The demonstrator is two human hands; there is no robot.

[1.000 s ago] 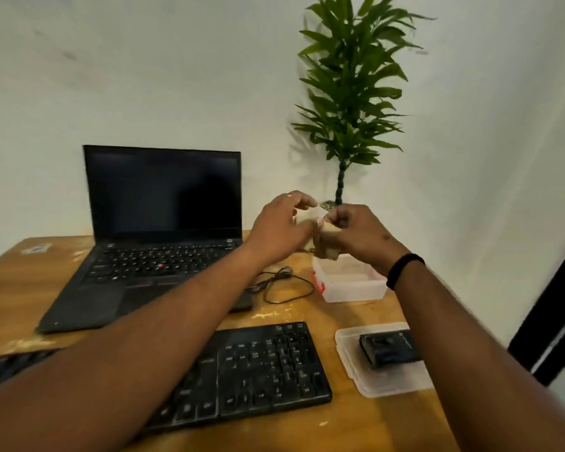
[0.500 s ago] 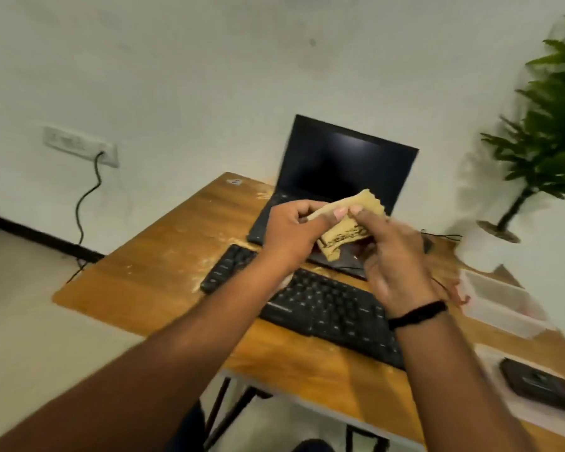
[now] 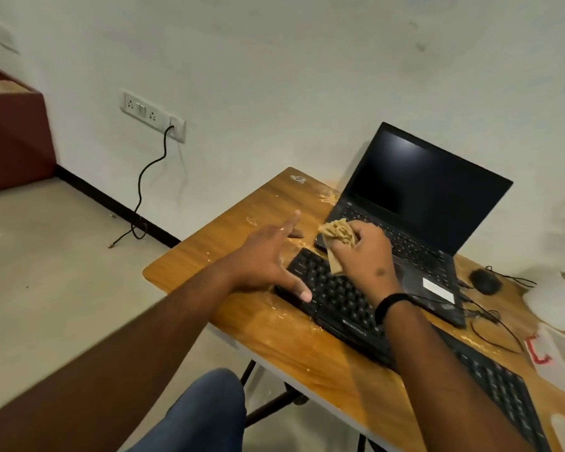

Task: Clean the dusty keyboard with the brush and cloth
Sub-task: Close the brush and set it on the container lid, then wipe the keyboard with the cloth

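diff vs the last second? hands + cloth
The left hand let go of the cloth and now reaches, fingers spread, to the left end of the keyboard. The right hand bunched the cloth up alone and lowered it over the keys. Keyboard and laptop lie as before.

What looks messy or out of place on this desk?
Pale dust and crumbs are scattered across the wooden table top, thickest by the black external keyboard and behind the open black laptop. Nothing looks broken.
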